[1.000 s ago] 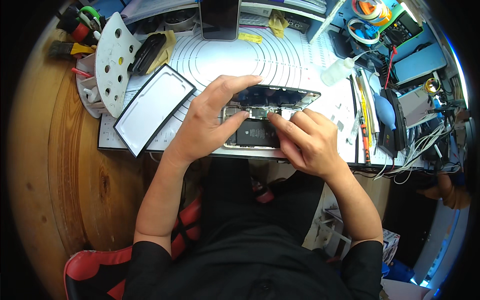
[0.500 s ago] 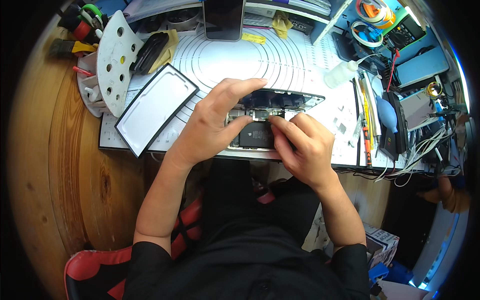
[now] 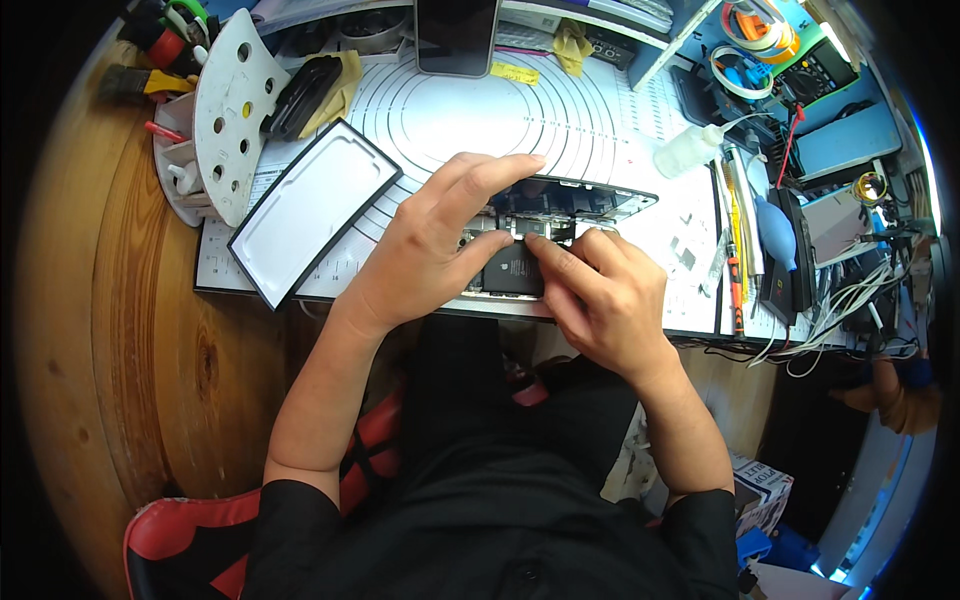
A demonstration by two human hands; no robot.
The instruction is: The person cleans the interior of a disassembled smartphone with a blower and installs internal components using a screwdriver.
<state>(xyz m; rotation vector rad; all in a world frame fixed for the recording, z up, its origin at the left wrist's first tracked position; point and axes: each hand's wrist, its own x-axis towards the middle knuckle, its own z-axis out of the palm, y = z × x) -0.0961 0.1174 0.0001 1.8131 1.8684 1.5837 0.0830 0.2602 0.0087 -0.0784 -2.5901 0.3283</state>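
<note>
An opened smartphone lies at the table's near edge, its black battery showing. The screen panel is tilted up along the far side of the phone body. My left hand grips the phone's left part, forefinger stretched along the panel's upper edge and thumb reaching inside, above the battery. My right hand is closed over the right part. Its index fingertip presses on small parts just above the battery, close to my left thumb. Whether its curled fingers hold anything small is hidden.
A white tray with black rim lies to the left, near a perforated tool holder. At the back stands a dark phone. On the right are a dropper bottle, a blue air blower, screwdrivers and tangled white cables.
My right index fingertip has shifted slightly left inside the phone, nearer my left thumb. My left hand keeps its grip. The whole view has moved a little.
</note>
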